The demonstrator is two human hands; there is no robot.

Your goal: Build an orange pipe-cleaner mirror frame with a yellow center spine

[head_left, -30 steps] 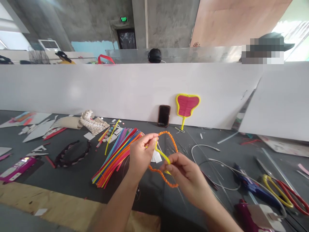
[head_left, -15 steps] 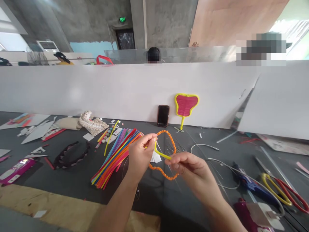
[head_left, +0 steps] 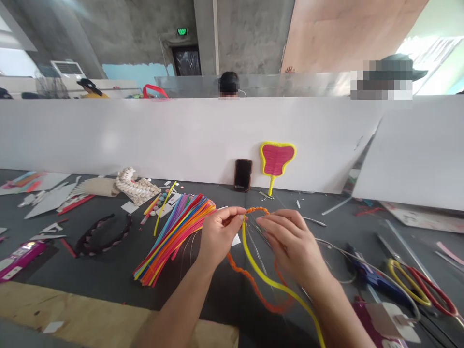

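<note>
Just right of the pipe cleaner bundle (head_left: 174, 241), the left hand (head_left: 219, 234) pinched a yellow pipe cleaner (head_left: 266, 279) and a bumpy orange loop (head_left: 273, 307). I couldn't tell if the right hand (head_left: 293, 241) gripped anything.

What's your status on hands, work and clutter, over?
Left hand pinching yellow pipe cleaner near its upper end. Right hand by orange twisted loop, grip unclear. Pipe-cleaner bundle beside left hand; blue glue gun off right, apart from hands.
</note>
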